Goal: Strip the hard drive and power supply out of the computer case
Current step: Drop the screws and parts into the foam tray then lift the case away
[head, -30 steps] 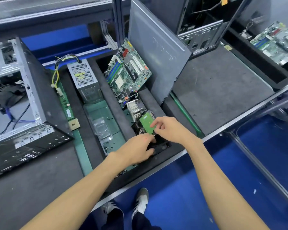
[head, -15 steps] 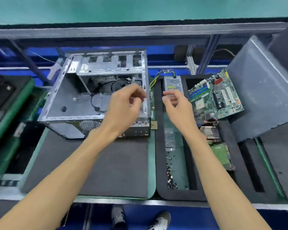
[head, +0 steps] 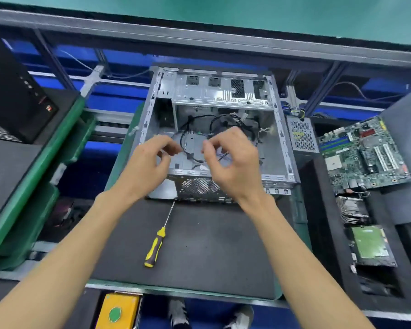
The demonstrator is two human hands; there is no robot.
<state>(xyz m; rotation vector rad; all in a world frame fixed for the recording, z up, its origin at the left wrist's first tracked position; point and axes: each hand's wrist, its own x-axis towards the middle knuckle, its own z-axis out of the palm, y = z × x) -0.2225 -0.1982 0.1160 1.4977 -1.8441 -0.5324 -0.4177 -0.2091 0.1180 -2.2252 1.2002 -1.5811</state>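
Note:
The open silver computer case [head: 223, 96] lies on a grey mat [head: 211, 245], with only loose black cables inside. My left hand [head: 150, 167] and my right hand [head: 235, 162] hover side by side above its front half, fingers loosely curled, holding nothing. The power supply [head: 301, 136], a grey perforated box, sits just right of the case. The hard drive [head: 370, 243], green board up, lies in a black foam tray [head: 323, 233] at the right.
A yellow-and-black screwdriver [head: 156, 245] lies on the mat in front of the case. A motherboard [head: 363, 153] and a heatsink [head: 354, 210] rest in the right tray. A black case [head: 12, 91] and green trays [head: 33, 186] stand at the left. A yellow button box [head: 119, 312] sits at the bench edge.
Both hands let go of the hard drive in the right tray and moved left. They now hover over the inside of the open case. The view swung left with them.

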